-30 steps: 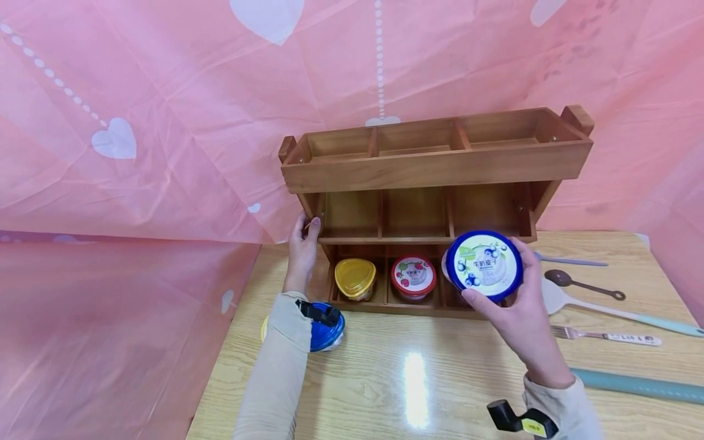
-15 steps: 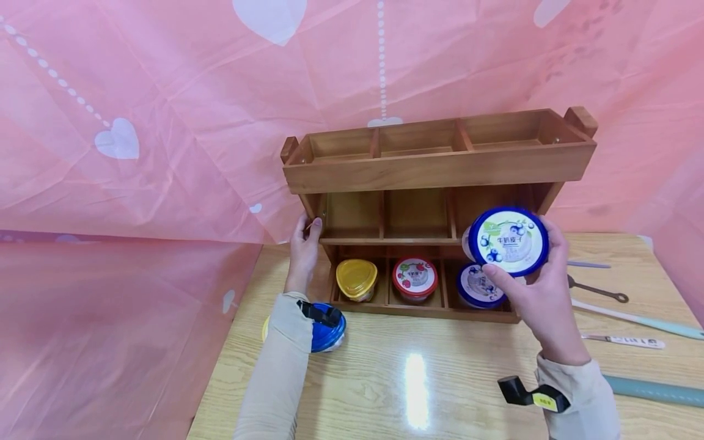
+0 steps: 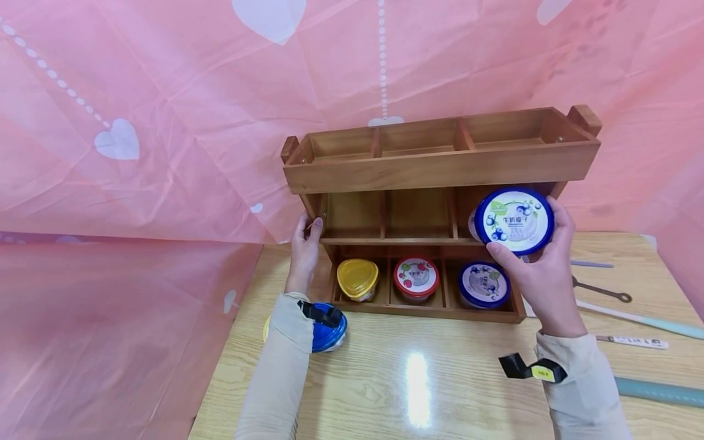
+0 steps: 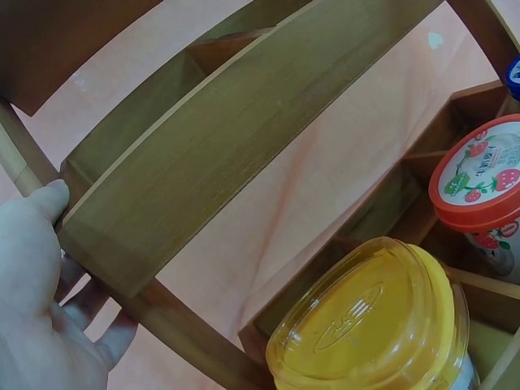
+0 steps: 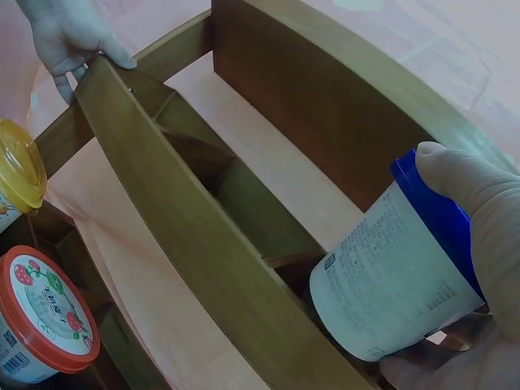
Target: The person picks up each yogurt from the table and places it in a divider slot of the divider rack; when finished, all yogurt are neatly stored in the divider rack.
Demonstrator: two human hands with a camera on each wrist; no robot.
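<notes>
The right hand, thumb and fingers curled, grips a smooth, tapering tub with a round blue-rimmed lid. The left hand grips the grained wooden rack beside a rounded-triangular, glossy yellow-lidded container.

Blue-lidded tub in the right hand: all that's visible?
The tub has a pale, plastic-looking, tapered body with small print; its closed blue lid bears a round blueberry label. Tilted, label toward the head camera, it is gripped by the right hand near the right end of the rack's middle tier; contact there unclear.
</notes>
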